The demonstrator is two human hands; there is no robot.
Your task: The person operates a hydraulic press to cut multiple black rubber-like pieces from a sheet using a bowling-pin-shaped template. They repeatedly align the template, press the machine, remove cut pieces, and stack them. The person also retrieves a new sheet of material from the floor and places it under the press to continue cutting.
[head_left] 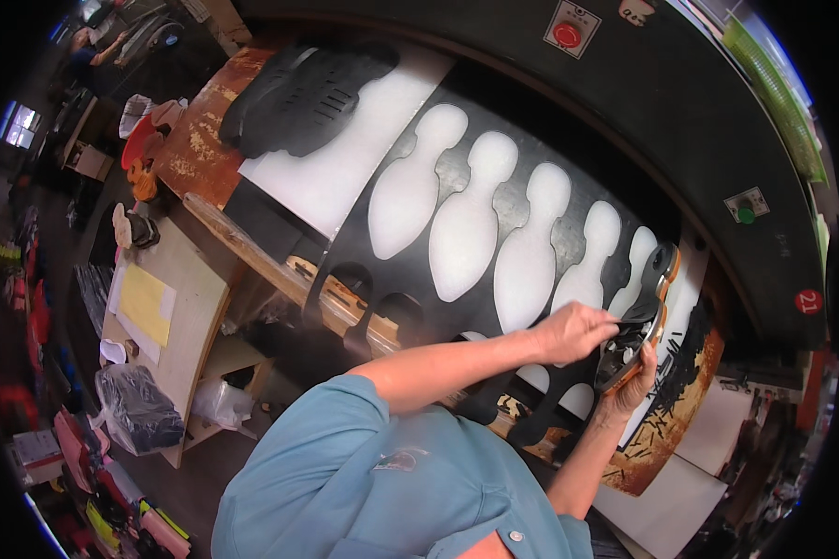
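Resting on the black sheet (419, 270) with its sole-shaped cutouts, the left hand (573, 331) curls narrow, fingertips pinching the black cut piece (641, 312). Just right, the right hand (636, 382) cups the orange-edged cutting die (639, 317) from below.

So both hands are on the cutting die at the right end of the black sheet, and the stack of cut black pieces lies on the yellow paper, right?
Not quite. The head view shows both hands, left and right, on the die at the right end of the black sheet, but the stack of black pieces lies on the white board, not on the yellow paper.
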